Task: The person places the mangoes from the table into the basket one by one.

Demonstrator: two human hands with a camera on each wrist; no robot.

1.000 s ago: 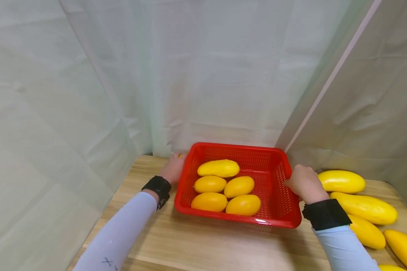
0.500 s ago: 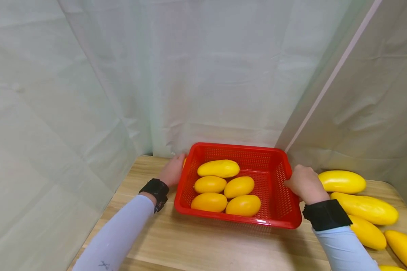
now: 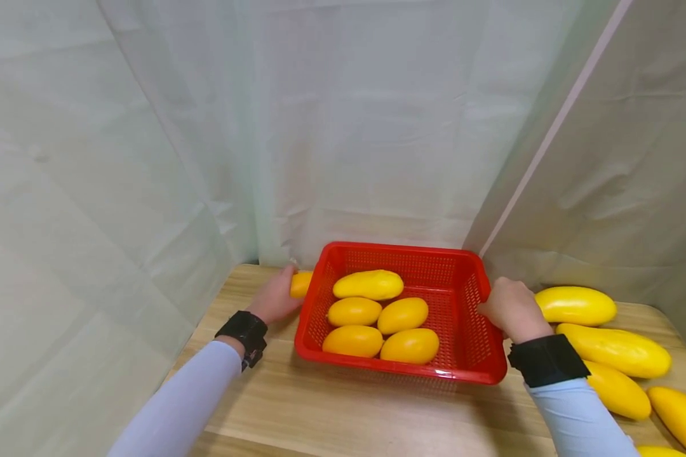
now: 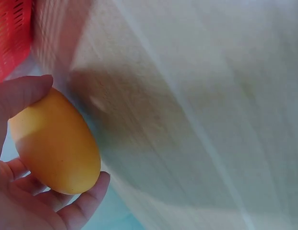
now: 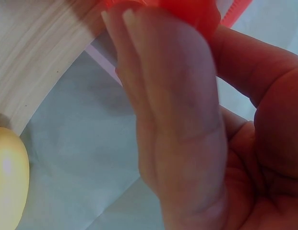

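My left hand (image 3: 275,296) holds a mango-like, orange-yellow oval fruit (image 4: 57,143) just outside the left wall of the red plastic basket (image 3: 473,374). In the left wrist view, the thumb lies over one side of the fruit and the fingers curl round the other. My right hand (image 3: 514,309) grips the right rim of the basket; its fingers (image 5: 180,96) bend over the red edge in the right wrist view. Inside the basket lie several similar oval fruits (image 3: 351,341) and a longer, paler yellow one (image 3: 368,284), all on the left and middle.
Several long yellow fruits (image 3: 614,350) lie on the wooden table (image 3: 343,412) to the right of my right hand. A pale sheet (image 3: 377,127) hangs close behind the basket, with more sheeting on both sides.
My left hand has drawn back to the left, away from the basket wall, bringing the oval fruit into sight. The right hand and the basket have stayed almost still.
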